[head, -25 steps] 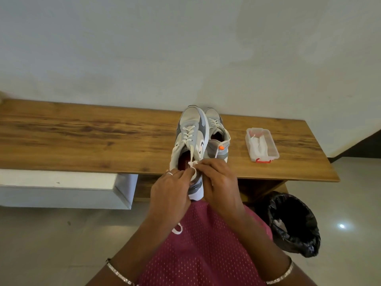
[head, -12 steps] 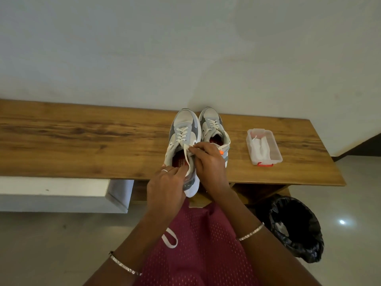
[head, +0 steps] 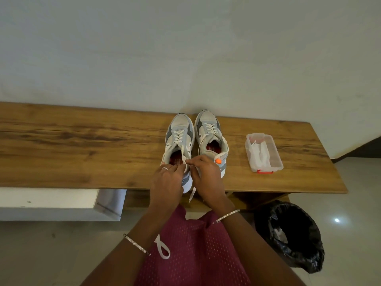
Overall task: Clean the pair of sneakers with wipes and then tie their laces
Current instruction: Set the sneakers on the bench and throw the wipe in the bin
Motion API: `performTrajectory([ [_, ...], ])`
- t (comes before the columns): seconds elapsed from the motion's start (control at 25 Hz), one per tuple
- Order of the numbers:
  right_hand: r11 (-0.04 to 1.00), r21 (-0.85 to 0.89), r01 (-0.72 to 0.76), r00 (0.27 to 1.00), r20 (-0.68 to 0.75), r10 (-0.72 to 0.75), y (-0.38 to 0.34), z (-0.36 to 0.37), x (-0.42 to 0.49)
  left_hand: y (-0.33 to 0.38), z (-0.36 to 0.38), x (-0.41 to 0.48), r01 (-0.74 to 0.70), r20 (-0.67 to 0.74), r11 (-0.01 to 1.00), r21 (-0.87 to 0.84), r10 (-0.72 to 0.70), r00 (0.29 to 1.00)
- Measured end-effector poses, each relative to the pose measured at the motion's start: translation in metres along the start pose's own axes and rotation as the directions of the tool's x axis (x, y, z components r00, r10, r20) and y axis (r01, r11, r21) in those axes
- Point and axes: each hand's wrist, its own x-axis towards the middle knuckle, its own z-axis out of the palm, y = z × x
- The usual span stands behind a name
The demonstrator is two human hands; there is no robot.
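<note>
Two bows to go: our left hand (head: pixel 167 182) and right hand (head: pixel 206 176) pinch the left sneaker's (head: pixel 179 131) laces (head: pixel 183 155); the right sneaker (head: pixel 207 124) waits beyond them.

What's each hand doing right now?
Left hand: pinching the white lace.
Right hand: pinching the same lace.

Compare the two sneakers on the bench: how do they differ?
The left sneaker has its laces pinched by the left hand and right hand; the right sneaker has its laces loose. The left sneaker sits nearer the bench edge, the right sneaker farther back. Both are grey-white, red inside, toes toward the wall.
</note>
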Motion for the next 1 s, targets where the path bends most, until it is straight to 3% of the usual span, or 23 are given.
performTrajectory([
  [0.08, 0.999, -0.033, -0.042, 0.999, -0.018, 0.041, 0.001, 0.006, 0.007, 0.004, 0.002, 0.009, 0.018, -0.019, 1.000, -0.020, -0.018, 1.000],
  [0.2, 0.994, -0.100, -0.039, 0.999, -0.017, 0.038, 0.001, 0.010, 0.018, 0.009, 0.002, 0.021, 0.041, -0.057, 0.980, -0.193, -0.053, 0.997],
  [0.4, 0.986, -0.169, 0.001, 0.998, 0.067, 0.011, 0.008, 0.007, 0.030, 0.000, 0.008, 0.021, -0.052, -0.193, 0.886, -0.461, -0.043, 0.980],
  [0.48, 0.983, -0.183, 0.025, 0.997, 0.071, -0.012, 0.010, 0.006, 0.027, -0.004, 0.001, 0.018, 0.035, -0.170, 0.709, -0.704, -0.217, 0.961],
  [0.56, 0.987, -0.160, 0.015, 0.998, 0.057, -0.006, 0.010, 0.001, 0.020, -0.016, -0.005, 0.023, 0.243, 0.046, 0.372, -0.896, -0.467, 0.883],
  [0.64, 0.992, -0.126, 0.004, 0.999, 0.053, 0.003, 0.005, -0.006, 0.010, -0.040, -0.001, 0.033, 0.397, 0.263, 0.115, -0.911, -0.578, 0.773],
  [0.72, 0.994, -0.102, 0.039, 0.996, 0.079, -0.031, -0.006, -0.006, 0.001, -0.055, 0.004, 0.037, 0.505, 0.447, -0.053, -0.862, -0.550, 0.705],
  [0.76, 0.992, -0.107, 0.065, 0.993, 0.105, -0.054, -0.013, -0.004, 0.000, -0.057, 0.007, 0.036, 0.533, 0.493, -0.086, -0.841, -0.527, 0.692],
  [0.92, 0.969, -0.215, 0.117, 0.982, 0.172, -0.081, -0.032, 0.009, 0.015, -0.056, 0.010, 0.028, 0.521, 0.479, -0.050, -0.852, -0.479, 0.736],
  [1.0, 0.977, -0.186, 0.107, 0.977, 0.203, -0.068, -0.037, 0.009, 0.030, -0.055, 0.009, 0.023, 0.516, 0.484, -0.059, -0.854, -0.452, 0.749],
])
